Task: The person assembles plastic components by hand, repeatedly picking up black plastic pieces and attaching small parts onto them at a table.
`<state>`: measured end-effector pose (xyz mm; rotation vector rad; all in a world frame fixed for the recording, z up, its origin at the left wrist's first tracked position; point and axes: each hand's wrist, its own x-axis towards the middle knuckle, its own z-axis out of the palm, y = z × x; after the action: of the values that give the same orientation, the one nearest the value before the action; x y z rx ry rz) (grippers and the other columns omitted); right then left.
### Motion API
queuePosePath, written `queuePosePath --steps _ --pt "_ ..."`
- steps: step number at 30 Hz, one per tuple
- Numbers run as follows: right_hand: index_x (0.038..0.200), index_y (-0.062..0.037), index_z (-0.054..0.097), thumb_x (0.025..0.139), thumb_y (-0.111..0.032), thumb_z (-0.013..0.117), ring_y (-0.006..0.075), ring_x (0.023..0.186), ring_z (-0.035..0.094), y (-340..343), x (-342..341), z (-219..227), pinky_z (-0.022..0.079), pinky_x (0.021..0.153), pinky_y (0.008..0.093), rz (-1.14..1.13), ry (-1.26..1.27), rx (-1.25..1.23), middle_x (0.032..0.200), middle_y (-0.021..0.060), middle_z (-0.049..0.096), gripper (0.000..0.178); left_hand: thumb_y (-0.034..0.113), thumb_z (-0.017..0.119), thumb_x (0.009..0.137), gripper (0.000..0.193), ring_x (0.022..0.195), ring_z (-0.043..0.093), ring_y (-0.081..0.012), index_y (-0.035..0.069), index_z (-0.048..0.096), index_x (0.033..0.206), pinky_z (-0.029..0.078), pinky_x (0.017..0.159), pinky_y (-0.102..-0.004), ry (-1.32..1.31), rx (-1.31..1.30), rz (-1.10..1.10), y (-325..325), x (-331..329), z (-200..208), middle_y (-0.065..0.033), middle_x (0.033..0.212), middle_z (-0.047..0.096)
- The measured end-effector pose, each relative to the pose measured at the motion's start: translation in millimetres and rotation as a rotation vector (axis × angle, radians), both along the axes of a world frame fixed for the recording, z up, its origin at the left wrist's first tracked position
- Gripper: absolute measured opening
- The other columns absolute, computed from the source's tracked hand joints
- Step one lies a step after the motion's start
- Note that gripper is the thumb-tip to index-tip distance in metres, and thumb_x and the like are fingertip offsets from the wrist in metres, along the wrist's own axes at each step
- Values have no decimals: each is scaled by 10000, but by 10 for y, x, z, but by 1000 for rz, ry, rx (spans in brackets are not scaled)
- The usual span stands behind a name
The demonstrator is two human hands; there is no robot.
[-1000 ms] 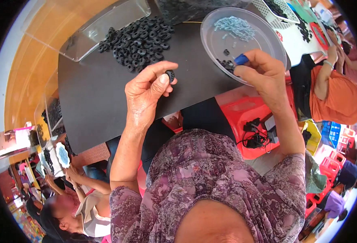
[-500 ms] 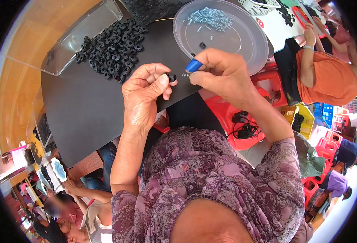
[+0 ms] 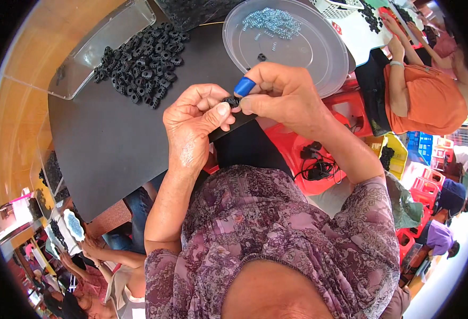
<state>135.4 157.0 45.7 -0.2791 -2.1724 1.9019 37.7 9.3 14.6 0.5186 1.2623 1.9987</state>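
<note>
A small black plastic part point(image 3: 232, 101) is pinched between the thumb and fingers of my left hand point(image 3: 194, 114), above the table's near edge. My right hand point(image 3: 284, 95) meets it from the right, its thumb and forefinger pressed together at the part's end. A blue cover point(image 3: 244, 86) wraps the tip of that forefinger. The small metal spring seen in this pinch a moment ago is now hidden by the fingertips and the part. Beyond my hands, a round clear plastic tray point(image 3: 319, 69) holds a heap of small springs point(image 3: 271, 22).
A pile of similar black parts point(image 3: 141, 64) lies on the dark table point(image 3: 111, 138), beside a clear plastic bin point(image 3: 77, 66). Red stools point(image 3: 324, 183) stand to my right, one with black cables on it. Other people work nearby, one in an orange shirt point(image 3: 430, 98).
My right hand has moved left, bringing the spring in its pinch up against the black part. My left hand keeps hold of the part and has shifted slightly right.
</note>
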Motion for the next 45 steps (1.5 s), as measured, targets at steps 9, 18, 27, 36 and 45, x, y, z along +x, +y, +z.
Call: queuePosePath --steps 9,18,27,36,45 --pt "840 11 594 744 -100 646 50 566 523 35 -1 178 385 482 186 37 -214 -267 682 37 613 155 -23 646 781 166 640 601 -125 -50 586 933 485 545 -213 -6 52 -32 -22 4 -50 -106 774 627" --pt "926 6 589 783 -80 645 63 548 514 29 25 95 391 482 189 46 -244 -290 718 64 624 176 -22 647 781 165 619 585 -123 -54 586 931 482 546 -227 -15 42 -12 -33 51 -121 -99 758 622" --pt "936 8 568 802 -17 616 45 659 535 -92 62 7 409 520 187 -20 -122 92 748 33 596 145 4 654 781 177 605 588 -137 -49 579 932 479 527 -234 9 19 21 -13 119 -158 -112 782 629" --pt "870 6 583 814 -108 647 74 517 524 -35 38 67 363 442 195 66 -241 -232 656 65 599 142 28 620 823 196 638 581 -133 -62 571 990 478 559 -236 -71 70 -44 -33 200 -148 -119 807 634" --pt "860 -13 585 819 -144 654 63 527 529 25 62 173 367 444 184 94 -351 -302 670 42 601 153 18 616 824 186 637 581 -135 -53 582 992 483 569 -234 8 89 -16 -31 260 -154 -113 803 632"
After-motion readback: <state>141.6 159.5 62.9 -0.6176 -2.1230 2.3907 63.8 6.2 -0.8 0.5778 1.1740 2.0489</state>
